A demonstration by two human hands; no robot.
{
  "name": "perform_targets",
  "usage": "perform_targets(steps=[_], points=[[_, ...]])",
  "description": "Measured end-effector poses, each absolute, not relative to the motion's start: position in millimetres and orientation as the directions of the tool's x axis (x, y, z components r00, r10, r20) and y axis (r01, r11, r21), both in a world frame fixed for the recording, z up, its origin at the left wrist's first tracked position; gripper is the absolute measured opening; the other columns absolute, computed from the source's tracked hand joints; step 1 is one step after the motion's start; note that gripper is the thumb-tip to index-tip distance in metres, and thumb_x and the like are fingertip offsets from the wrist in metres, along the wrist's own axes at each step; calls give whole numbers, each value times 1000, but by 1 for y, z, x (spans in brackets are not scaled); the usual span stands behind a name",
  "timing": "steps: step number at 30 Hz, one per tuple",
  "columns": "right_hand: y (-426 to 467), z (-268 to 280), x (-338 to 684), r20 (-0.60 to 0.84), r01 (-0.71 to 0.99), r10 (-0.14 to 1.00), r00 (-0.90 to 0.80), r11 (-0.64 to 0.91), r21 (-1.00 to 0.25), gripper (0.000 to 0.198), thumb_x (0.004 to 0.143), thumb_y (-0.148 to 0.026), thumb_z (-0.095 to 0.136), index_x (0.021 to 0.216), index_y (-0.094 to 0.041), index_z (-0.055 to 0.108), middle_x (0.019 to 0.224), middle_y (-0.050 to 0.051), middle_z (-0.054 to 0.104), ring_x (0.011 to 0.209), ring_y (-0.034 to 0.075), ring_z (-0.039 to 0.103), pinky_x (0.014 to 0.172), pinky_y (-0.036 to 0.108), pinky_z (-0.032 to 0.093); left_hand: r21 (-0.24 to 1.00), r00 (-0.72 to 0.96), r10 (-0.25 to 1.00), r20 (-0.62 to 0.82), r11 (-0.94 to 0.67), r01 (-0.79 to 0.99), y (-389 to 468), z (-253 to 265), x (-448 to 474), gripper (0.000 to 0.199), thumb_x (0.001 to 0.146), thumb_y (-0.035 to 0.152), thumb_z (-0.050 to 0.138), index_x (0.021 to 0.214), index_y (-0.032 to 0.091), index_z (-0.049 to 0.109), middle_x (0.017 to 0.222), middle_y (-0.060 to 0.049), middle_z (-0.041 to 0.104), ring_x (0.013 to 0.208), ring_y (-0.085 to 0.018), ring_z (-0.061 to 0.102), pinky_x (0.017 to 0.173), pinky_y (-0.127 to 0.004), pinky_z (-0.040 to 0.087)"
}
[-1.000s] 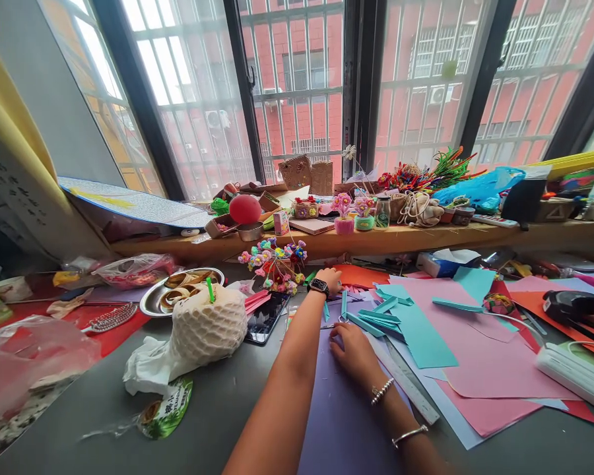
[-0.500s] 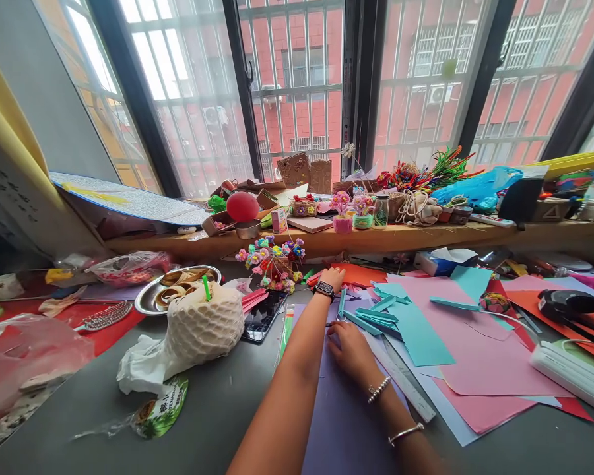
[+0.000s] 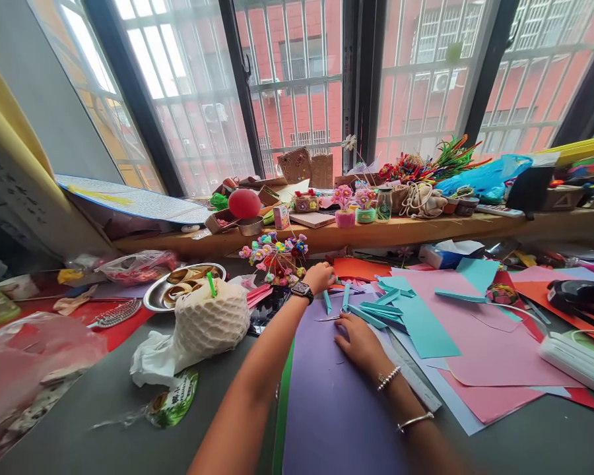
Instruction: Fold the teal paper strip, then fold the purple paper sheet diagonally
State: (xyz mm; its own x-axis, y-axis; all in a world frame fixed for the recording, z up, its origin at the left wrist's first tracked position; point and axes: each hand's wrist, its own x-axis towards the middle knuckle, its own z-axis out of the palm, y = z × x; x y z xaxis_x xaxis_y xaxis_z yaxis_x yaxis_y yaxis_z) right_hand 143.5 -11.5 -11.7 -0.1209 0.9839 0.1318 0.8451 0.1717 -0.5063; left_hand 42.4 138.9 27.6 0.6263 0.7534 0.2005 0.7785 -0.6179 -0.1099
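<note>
My left hand [image 3: 321,278], wearing a black watch, reaches past the far end of a purple sheet of paper [image 3: 341,409]. Its fingers are curled near small red and blue pieces, and what is inside them is hidden. On the purple sheet, my right hand [image 3: 360,342] lies with bent fingers at a thin pointed metal blade [image 3: 328,319], which sticks out leftward from the fingertips; any handle is out of sight. Folded teal paper strips [image 3: 383,311] lie just beyond the right hand. A metal ruler [image 3: 418,379] runs alongside the right wrist.
Pink sheets [image 3: 499,343] and a teal sheet [image 3: 428,330] spread to the right, near a white power strip [image 3: 579,363]. To the left stand a net-wrapped coconut [image 3: 212,323] and a metal dish [image 3: 153,297]. A pot of colourful crocheted flowers [image 3: 277,254] stands behind.
My left hand has shifted left, off the area by the teal strips, uncovering more purple paper. The right hand stays at almost the same spot, and the blade now shows more clearly. The view tilted slightly.
</note>
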Motion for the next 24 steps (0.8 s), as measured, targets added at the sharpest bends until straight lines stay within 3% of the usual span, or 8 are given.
perform_targets(steps=[5, 8, 11, 14, 19, 22, 24], points=[[-12, -14, 142, 118, 866, 982, -150, 188, -464, 39, 74, -22, 51, 112, -14, 54, 124, 11, 46, 114, 23, 39, 96, 33, 28, -71, 745, 626, 231, -752, 655, 108, 20, 22, 41, 71, 45, 52, 104, 20, 53, 121, -9, 43, 105, -20, 46, 86, -29, 40], [-13, -14, 142, 104, 883, 980, -172, 200, -425, 40, 76, -26, 49, 115, -14, 52, 127, 11, 44, 116, 24, 37, 97, 35, 26, -51, 737, 628, 249, -751, 658, 97, 9, 15, 36, 73, 32, 53, 107, 19, 51, 129, -10, 36, 109, -21, 44, 91, -33, 37], [-14, -15, 143, 91, 908, 983, -158, 180, -378, 43, 78, -31, 48, 117, -14, 49, 130, 11, 40, 119, 26, 33, 99, 42, 21, -52, 649, 713, 264, -661, 748, 92, 2, 10, 31, 75, 13, 45, 105, 18, 52, 125, -10, 41, 110, -20, 44, 89, -33, 39], [-14, -16, 145, 73, 942, 994, -78, 97, -321, 50, 77, -38, 47, 119, -11, 47, 131, 13, 37, 120, 29, 30, 99, 46, 16, -52, 578, 758, 303, -592, 804, 87, 4, 8, 35, 75, 7, 41, 107, 17, 50, 124, -10, 43, 110, -20, 43, 88, -34, 39], [-15, -16, 149, 69, 966, 994, 85, -66, -250, 62, 77, -47, 44, 121, -3, 43, 131, 18, 36, 119, 33, 28, 98, 48, 14, -4, 518, 809, 279, -538, 843, 54, 10, 4, 38, 79, 27, 46, 114, 12, 42, 121, -15, 46, 111, -23, 43, 90, -35, 37], [-15, -15, 151, 63, 966, 986, 153, -135, -222, 67, 78, -48, 41, 123, 1, 38, 133, 19, 32, 120, 34, 25, 99, 48, 13, 24, 514, 828, 225, -532, 847, 19, 6, -1, 57, 79, 43, 43, 120, 6, 35, 127, -22, 38, 120, -27, 33, 96, -39, 31], [-15, -15, 151, 62, 965, 983, 172, -156, -213, 68, 79, -48, 39, 125, 2, 36, 133, 19, 30, 121, 34, 24, 99, 49, 12, 63, 594, 795, 120, -604, 795, -7, 2, -5, 75, 73, 57, 41, 123, 3, 31, 131, -25, 30, 123, -30, 26, 98, -42, 26]])
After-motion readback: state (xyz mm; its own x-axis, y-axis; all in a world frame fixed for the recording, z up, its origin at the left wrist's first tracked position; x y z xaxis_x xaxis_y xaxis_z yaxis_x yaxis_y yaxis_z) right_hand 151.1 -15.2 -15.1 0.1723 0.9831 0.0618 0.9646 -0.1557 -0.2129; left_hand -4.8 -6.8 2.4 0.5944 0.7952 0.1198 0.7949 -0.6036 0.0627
